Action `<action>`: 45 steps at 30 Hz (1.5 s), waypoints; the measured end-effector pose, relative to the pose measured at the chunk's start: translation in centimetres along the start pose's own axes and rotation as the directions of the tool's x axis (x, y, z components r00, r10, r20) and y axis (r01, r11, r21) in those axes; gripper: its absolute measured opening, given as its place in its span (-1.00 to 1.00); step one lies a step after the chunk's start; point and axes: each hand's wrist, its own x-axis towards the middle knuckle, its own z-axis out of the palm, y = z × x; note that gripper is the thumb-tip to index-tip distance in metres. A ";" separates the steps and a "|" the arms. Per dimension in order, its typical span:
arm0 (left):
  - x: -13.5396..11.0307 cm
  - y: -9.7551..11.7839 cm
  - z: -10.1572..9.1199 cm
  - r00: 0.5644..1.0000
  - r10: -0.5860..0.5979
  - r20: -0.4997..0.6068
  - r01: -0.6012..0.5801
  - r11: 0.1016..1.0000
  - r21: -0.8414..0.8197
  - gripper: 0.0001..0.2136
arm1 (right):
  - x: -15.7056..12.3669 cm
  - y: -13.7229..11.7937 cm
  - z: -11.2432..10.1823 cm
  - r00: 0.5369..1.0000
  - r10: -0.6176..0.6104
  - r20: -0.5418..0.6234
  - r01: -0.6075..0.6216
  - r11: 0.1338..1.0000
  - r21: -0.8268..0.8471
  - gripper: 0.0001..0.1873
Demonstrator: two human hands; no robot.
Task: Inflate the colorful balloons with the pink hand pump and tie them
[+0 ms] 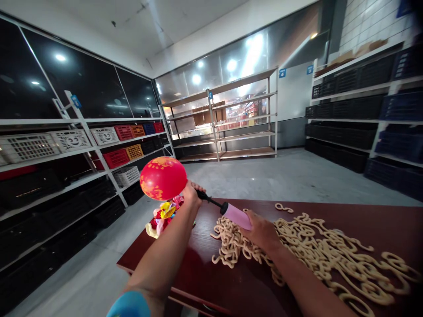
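A round, inflated red balloon (163, 178) with orange-yellow print floats above the table's left end. My left hand (192, 193) is closed at the balloon's neck, around the black end of a hand balloon pump (235, 215). Between that end and the pump's pink barrel a thin black rod shows. My right hand (262, 231) grips the pink barrel near its other end. Below the balloon lies a pile of limp balloons (167, 211) in red, yellow and pink. Under and beyond my right hand spread many beige, curly rope-like pieces (317, 248).
The dark red-brown table (228, 281) ends at a front-left corner. Shelves with plastic crates (124, 132) line the left wall. A metal rack (244, 127) stands at the back, and dark crates (343, 105) fill shelves on the right. Grey floor (254, 178) lies between.
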 end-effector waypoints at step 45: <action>-1.4 -5.9 0.3 0.997 -0.080 0.001 0.080 0.997 -0.001 -0.68 | -0.2 -0.1 0.3 1.000 0.002 -0.006 -0.002 0.999 -0.042 -0.55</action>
